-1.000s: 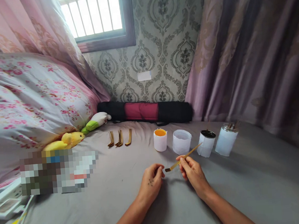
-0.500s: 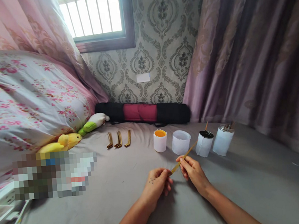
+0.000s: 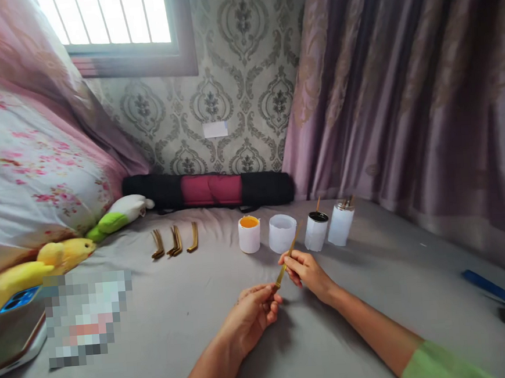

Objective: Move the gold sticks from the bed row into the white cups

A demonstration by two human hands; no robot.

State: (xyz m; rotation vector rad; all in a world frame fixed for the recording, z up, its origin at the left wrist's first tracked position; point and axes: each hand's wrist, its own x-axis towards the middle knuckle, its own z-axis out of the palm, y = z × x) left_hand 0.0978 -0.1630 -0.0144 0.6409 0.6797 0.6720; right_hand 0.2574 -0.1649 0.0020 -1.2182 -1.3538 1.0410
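My right hand (image 3: 305,273) pinches a thin wooden paintbrush (image 3: 289,254) by its handle, the handle slanting up towards the cups. My left hand (image 3: 254,313) is curled with its fingertips closed on the brush's lower tip. Both hands hover above the grey sheet (image 3: 202,332). Just beyond them stand a white cup of orange paint (image 3: 249,234), a translucent white cup (image 3: 282,233), a cup with dark contents (image 3: 316,231) and a jar holding brushes (image 3: 341,223).
Three bent golden strips (image 3: 175,241) lie left of the cups. A black and red roll (image 3: 209,190) lies along the wall. Plush toys (image 3: 35,270), a floral pillow (image 3: 24,172) and a phone (image 3: 10,330) are at the left. A blue object (image 3: 499,292) lies at the right.
The camera has turned right, shifting everything leftward. My left hand has closed on the brush's tip, and the brush now stands steeper than before.
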